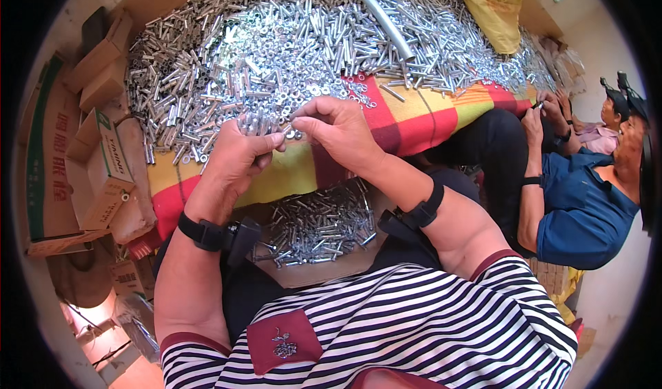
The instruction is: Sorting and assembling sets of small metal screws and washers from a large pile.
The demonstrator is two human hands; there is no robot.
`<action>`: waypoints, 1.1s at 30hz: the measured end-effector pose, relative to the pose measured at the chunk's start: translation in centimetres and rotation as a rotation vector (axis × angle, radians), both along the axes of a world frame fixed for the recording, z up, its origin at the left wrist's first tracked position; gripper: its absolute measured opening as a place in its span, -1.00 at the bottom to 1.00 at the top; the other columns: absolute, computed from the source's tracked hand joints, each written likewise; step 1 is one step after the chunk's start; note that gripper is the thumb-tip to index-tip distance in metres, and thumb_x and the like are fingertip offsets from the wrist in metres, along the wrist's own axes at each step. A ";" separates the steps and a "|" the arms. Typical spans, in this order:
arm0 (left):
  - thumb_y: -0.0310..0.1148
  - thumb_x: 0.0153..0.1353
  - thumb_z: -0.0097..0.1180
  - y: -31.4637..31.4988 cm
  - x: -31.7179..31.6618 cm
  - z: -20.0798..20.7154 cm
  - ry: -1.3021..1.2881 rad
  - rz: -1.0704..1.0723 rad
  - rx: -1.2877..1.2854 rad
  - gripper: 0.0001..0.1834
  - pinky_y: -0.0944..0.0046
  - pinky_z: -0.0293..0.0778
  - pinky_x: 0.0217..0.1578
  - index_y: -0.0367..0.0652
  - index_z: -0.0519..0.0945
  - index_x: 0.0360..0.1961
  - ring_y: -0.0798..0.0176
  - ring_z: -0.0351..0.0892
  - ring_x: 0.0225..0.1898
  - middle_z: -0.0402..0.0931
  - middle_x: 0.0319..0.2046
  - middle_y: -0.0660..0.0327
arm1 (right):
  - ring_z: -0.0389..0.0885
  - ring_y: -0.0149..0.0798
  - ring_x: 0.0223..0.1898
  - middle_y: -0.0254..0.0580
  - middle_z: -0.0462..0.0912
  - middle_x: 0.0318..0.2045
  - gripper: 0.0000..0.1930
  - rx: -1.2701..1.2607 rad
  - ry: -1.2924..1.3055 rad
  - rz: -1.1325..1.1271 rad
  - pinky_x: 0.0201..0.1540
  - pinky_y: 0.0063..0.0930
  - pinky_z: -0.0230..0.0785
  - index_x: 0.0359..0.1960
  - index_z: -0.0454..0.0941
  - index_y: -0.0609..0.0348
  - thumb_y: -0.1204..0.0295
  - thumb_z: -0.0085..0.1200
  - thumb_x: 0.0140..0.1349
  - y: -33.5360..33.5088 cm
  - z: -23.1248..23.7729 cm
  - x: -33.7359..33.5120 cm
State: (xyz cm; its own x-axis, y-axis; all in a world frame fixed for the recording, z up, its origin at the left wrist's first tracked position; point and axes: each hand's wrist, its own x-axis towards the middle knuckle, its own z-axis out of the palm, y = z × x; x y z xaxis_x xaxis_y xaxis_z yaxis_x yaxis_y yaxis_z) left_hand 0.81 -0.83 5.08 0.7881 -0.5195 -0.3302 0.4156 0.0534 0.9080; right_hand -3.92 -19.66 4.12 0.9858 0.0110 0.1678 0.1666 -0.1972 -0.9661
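My left hand is closed around several shiny metal bolts, which stick up above the thumb and fingers. Close beside it, my right hand is bent with thumb and forefinger pinched together near the left thumb. Whatever small piece lies in that pinch is too small to name. Both hands are over the near edge of a large heap of loose metal sleeves, nuts and washers. Below them, an open cardboard box between my legs contains many metal bolts.
A checked blanket lies under the heap. On the heap rest a grey metal bar and a yellow sack. Cardboard boxes stand at the left. Another person in a blue shirt handles a small dark piece at the right.
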 end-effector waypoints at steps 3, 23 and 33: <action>-0.58 0.01 0.22 -0.3 -0.1 -0.3 -0.025 0.040 -0.003 -0.76 0.53 0.10 -0.78 -0.24 0.46 -0.28 0.51 0.32 -0.75 0.54 -0.58 0.23 | 0.42 -0.60 -0.53 -0.41 0.55 -0.56 -0.88 -0.093 -0.037 -0.027 -0.48 -0.65 0.29 -0.38 0.59 0.29 0.47 0.13 0.20 0.0 -0.7 0.7; -0.49 0.15 0.10 1.3 1.3 -1.7 0.478 -0.151 -0.311 -0.88 0.62 -0.04 -0.82 -0.32 0.48 -0.32 0.55 0.25 -0.71 0.49 -0.49 0.15 | 0.61 -0.37 -0.31 -0.19 0.65 -0.37 -0.77 0.013 -0.335 0.009 -0.25 -0.58 0.46 -0.27 0.68 0.22 0.71 0.16 0.01 0.2 0.5 0.1; -0.49 0.18 0.08 1.8 1.8 -1.7 0.738 -0.324 -0.472 -0.84 0.64 -0.04 -0.85 -0.39 0.42 -0.33 0.57 0.23 -0.72 0.43 -0.45 0.14 | 0.59 -0.37 -0.36 -0.19 0.64 -0.40 -0.81 -0.041 -0.414 0.025 -0.29 -0.57 0.44 -0.31 0.67 0.24 0.67 0.18 0.01 0.3 1.5 -0.5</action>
